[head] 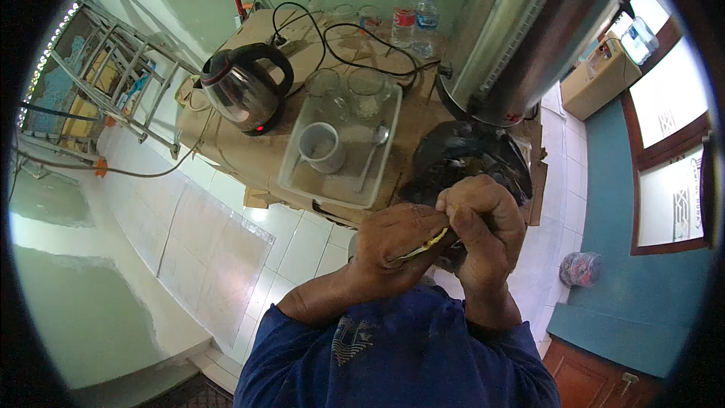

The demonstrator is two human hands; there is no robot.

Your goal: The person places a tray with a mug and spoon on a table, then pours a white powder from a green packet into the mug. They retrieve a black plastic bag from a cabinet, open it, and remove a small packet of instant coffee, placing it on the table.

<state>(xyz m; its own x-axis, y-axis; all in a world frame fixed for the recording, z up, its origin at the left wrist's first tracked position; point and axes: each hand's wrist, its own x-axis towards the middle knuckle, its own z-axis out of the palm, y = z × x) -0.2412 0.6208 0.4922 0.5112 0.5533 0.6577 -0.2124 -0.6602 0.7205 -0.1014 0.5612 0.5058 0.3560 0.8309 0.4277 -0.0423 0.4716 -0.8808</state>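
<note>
Close to my chest, both hands meet at the near right edge of a cardboard-covered table (249, 156). My left hand (399, 235) is closed around a thin yellow-edged packet (431, 242), perhaps a sachet; only a strip of it shows. The fingers of my right hand (488, 221) pinch at its upper end, right against the left fingertips. Just beyond the hands lies a crumpled black plastic bag (447, 144), its contents hard to make out. Left of it, a clear plastic tray (289, 181) holds a white cup (334, 156), a metal spoon (371, 158) and upturned-looking glasses (365, 93).
An electric kettle (243, 93) with a lit red light stands left of the tray. A tall steel urn (527, 39) rises behind the bag. Black cable (374, 68) loops across the table near two water bottles (413, 20). A metal ladder (130, 68) is at far left.
</note>
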